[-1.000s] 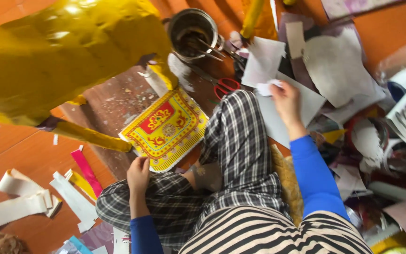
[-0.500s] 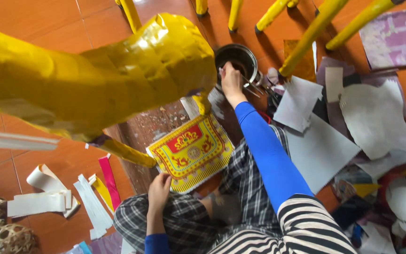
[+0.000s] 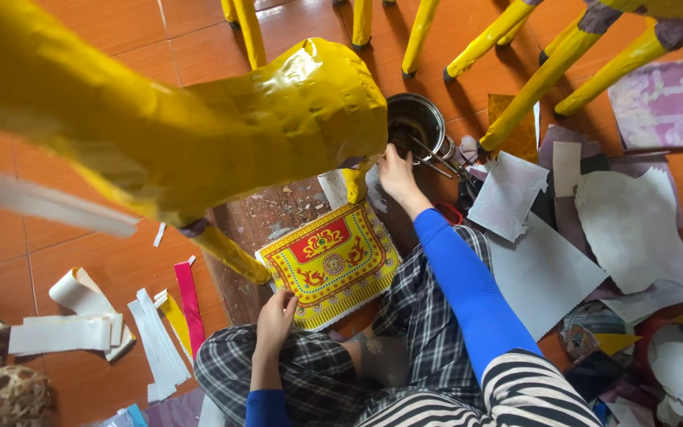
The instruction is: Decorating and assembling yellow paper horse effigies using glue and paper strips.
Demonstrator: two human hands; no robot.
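Printed sheet [image 3: 330, 265]: square, yellow with red panels and scalloped edge, flat on floor beside knee.

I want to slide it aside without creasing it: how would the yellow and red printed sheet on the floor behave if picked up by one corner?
The printed sheet lies flat and thin under the left hand, so it is probably light and floppy. One corner would likely droop; its glossy face may slide easily on the tile floor.

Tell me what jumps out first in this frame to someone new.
A big yellow paper-covered figure fills the upper left, close to the camera. Below it, the right hand reaches toward a metal pot on the orange floor, while the left hand rests at the edge of a red-and-yellow patterned sheet.
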